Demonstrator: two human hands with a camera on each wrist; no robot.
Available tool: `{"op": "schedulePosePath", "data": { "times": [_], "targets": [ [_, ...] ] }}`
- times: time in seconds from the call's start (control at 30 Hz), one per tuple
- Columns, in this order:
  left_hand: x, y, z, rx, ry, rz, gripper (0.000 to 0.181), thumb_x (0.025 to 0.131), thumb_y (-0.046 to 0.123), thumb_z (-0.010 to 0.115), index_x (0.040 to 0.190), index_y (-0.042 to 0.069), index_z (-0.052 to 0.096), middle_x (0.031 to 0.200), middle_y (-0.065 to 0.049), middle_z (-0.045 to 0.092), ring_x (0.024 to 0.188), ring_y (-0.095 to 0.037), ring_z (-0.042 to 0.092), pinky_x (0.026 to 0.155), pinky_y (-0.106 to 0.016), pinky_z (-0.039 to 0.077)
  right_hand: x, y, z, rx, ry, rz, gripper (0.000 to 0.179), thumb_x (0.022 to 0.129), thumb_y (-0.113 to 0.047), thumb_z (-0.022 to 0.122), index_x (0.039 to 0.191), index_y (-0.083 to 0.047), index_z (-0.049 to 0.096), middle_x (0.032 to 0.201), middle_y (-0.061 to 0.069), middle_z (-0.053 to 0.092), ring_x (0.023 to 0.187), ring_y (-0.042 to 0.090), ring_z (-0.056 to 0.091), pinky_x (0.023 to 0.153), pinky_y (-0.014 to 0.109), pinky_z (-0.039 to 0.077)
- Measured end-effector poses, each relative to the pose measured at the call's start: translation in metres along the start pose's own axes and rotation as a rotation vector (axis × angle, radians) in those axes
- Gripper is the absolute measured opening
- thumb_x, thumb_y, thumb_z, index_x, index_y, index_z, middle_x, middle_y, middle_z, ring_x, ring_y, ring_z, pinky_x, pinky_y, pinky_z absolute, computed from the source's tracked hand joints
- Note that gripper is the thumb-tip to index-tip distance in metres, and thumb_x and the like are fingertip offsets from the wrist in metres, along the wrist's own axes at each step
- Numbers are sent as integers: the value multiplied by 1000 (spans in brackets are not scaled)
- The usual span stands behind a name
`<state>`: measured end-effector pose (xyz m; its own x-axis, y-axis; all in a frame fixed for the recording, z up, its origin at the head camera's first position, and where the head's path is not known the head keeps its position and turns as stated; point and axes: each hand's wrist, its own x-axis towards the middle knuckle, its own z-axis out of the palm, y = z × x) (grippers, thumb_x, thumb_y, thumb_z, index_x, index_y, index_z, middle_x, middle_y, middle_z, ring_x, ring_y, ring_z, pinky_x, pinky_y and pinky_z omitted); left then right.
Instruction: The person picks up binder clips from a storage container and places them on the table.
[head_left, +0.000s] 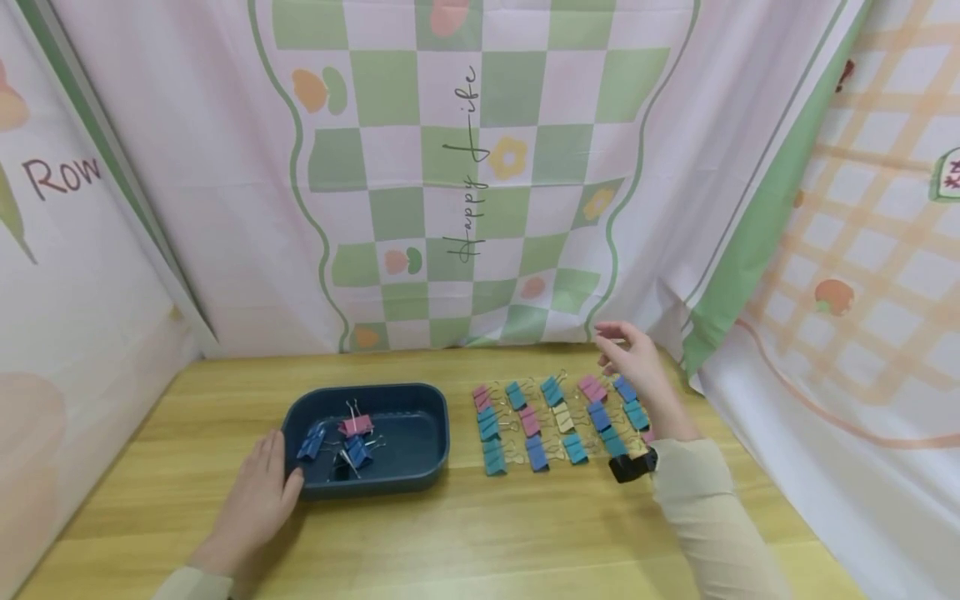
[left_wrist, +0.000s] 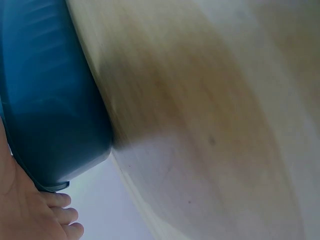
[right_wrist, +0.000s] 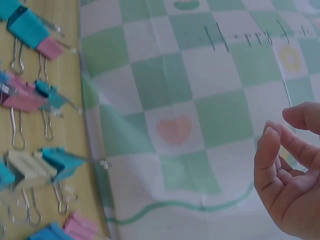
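Note:
My left hand [head_left: 255,493] rests against the left end of a dark blue plastic bin [head_left: 375,485]. In the left wrist view its fingertips [left_wrist: 65,216] show past the bin's rim. A pink binder clip [head_left: 356,426] and several blue ones lie inside the bin. Above the far right end of the rows of binder clips, my right hand [head_left: 637,363] is raised with loosely bent fingers. Nothing shows between thumb and fingers in the right wrist view. Below that hand are a pink binder clip [head_left: 592,387] and a blue binder clip [head_left: 624,388].
Teal, blue, pink and yellow binder clips lie in three rows right of the bin, among them a yellow clip [head_left: 563,417]. A wooden tabletop [head_left: 465,542] carries everything. Printed curtains [head_left: 465,183] hang behind and at both sides.

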<state>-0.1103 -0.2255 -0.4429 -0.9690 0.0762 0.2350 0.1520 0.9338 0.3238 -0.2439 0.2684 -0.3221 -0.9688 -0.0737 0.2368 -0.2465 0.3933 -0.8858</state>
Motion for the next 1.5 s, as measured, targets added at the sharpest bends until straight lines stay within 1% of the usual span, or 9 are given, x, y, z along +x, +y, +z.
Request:
{"op": "schedulePosePath", "data": {
  "times": [0.13, 0.23, 0.57, 0.8, 0.97, 1.1, 1.2, 1.33, 1.5],
  "targets": [
    [0, 1, -1, 3, -8, -3, 64, 95, 22, 43, 133, -22, 19, 138, -40, 18, 127, -53, 18, 103, -59, 17, 5, -13, 18, 19, -44, -42, 36, 93, -11, 52, 124, 9, 46, 111, 23, 49, 70, 16, 55, 59, 25, 52],
    [-1, 2, -1, 5, -15, -10, 64, 95, 22, 43, 134, -22, 19, 139, -40, 18, 127, -53, 18, 103, -59, 17, 8, -21, 31, 18, -84, -59, 36, 93, -11, 54, 124, 6, 47, 110, 20, 50, 70, 18, 56, 59, 26, 52],
    [-1, 2, -2, -2, -18, -16, 64, 95, 23, 42, 134, -22, 18, 139, -39, 17, 127, -52, 17, 103, -59, 16, 14, -43, 76, 51, -221, -85, 36, 92, -15, 55, 124, 0, 49, 110, 15, 52, 80, 38, 56, 58, 29, 52],
    [-1, 1, -1, -3, -9, -7, 64, 95, 23, 42, 134, -22, 18, 139, -40, 17, 127, -53, 18, 103, -59, 17, 14, -55, 106, 33, -298, -106, 37, 92, -14, 56, 125, 1, 49, 110, 16, 53, 78, 33, 58, 60, 32, 53],
    [-1, 1, -1, -10, -14, -11, 64, 95, 23, 42, 134, -22, 18, 139, -40, 16, 127, -52, 18, 103, -59, 16, 11, -61, 126, 60, -349, -115, 36, 91, -12, 57, 124, 1, 49, 108, 16, 54, 78, 37, 58, 59, 39, 53],
    [-1, 2, -2, -6, -20, -14, 64, 95, 23, 42, 134, -22, 18, 139, -40, 16, 127, -52, 17, 103, -59, 16, 7, -67, 143, 55, -383, -162, 33, 90, -8, 57, 121, 2, 51, 107, 17, 55, 74, 35, 59, 56, 43, 53],
    [0, 2, -2, -3, -18, -14, 63, 95, 22, 42, 134, -22, 19, 139, -40, 17, 127, -53, 17, 103, -59, 16, 4, -70, 156, 52, -422, -192, 31, 90, -8, 57, 120, 1, 52, 106, 17, 55, 70, 29, 59, 54, 40, 52],
    [0, 3, -3, -4, -11, -13, 64, 95, 22, 42, 134, -22, 19, 139, -40, 17, 127, -53, 18, 103, -59, 17, 1, -71, 174, 57, -475, -191, 30, 91, -9, 56, 120, -2, 53, 106, 15, 55, 67, 26, 58, 53, 34, 52],
    [0, 2, -1, -5, -6, -11, 63, 95, 22, 43, 134, -22, 20, 139, -40, 18, 126, -53, 19, 102, -60, 18, -3, -70, 196, 43, -534, -195, 30, 91, -11, 57, 120, -3, 54, 103, 12, 55, 66, 25, 58, 54, 38, 53]
  ]
}}
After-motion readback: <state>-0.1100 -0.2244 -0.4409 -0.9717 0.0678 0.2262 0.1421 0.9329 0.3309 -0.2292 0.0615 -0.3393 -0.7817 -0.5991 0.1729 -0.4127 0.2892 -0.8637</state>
